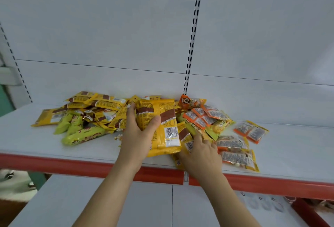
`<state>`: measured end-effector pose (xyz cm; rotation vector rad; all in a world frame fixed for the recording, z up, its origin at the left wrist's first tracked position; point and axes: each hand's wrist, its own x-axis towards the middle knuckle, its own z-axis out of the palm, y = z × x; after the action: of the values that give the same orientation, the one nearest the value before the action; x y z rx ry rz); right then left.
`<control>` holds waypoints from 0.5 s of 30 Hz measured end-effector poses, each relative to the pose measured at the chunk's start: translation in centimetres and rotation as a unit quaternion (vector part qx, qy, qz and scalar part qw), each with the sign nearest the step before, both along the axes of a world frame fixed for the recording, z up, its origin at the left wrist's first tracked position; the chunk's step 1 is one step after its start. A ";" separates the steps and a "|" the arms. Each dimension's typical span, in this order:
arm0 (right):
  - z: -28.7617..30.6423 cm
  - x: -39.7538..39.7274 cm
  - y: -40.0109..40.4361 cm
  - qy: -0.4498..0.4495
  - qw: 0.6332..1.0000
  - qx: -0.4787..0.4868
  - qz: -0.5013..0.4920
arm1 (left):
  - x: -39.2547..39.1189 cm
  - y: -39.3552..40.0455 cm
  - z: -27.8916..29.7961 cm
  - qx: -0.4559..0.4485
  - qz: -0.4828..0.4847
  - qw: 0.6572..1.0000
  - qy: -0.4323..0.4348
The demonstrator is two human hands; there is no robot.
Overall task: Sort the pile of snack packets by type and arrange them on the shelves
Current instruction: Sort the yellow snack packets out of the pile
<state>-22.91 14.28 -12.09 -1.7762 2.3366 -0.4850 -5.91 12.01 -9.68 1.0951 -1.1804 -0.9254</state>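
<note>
Red-edged white shelf [72, 165] nearest. Left hand [139, 136] gripping stack of yellow-brown packets [159, 127], apparently gathering one type. Right hand [200, 156] flat, fingers straight, pressing yellow packets beneath. Green packets [81, 132] left, orange packets [251, 131] right, mixed pile [101, 111] behind, crowding sorting space.

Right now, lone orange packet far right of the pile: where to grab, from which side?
Pinch the orange packet by its near-right edge, coming in from the right. It lies flat on the shelf apart from the pile, bare shelf on that side; the right hand is closest.
</note>
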 end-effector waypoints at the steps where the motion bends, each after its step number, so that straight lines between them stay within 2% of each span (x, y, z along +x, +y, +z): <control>1: 0.1 0.2 -0.1 -0.001 1.000 0.001 -0.004 | 0.0 0.1 -0.2 0.001 0.001 1.000 -0.008; 4: 0.5 -0.1 -0.5 -0.039 0.999 -0.024 -0.004 | 0.2 0.0 -1.0 0.005 0.007 1.000 -0.029; 8: 2.4 -1.4 0.3 -0.187 0.974 -0.130 0.005 | 0.1 0.1 -0.8 -0.004 0.014 0.999 -0.042; 10: 3.7 -2.3 1.5 -0.259 0.946 -0.194 -0.011 | -0.1 0.2 -0.8 -0.001 0.004 0.999 -0.045; 12: 4.8 -3.0 2.8 -0.349 0.899 -0.263 -0.036 | -0.7 0.3 -0.7 0.000 -0.014 0.999 -0.042; 14: 5.3 -3.3 3.9 -0.437 0.849 -0.297 -0.024 | -1.8 0.4 -0.6 -0.002 -0.033 0.999 -0.037; 15: 5.3 -3.2 4.3 -0.456 0.839 -0.298 -0.011 | -2.5 0.4 -0.6 -0.002 -0.042 0.999 -0.034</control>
<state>-26.06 18.58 -6.84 -1.2019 1.5722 -1.7485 -8.42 12.45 -10.28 1.0880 -1.2920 -0.9567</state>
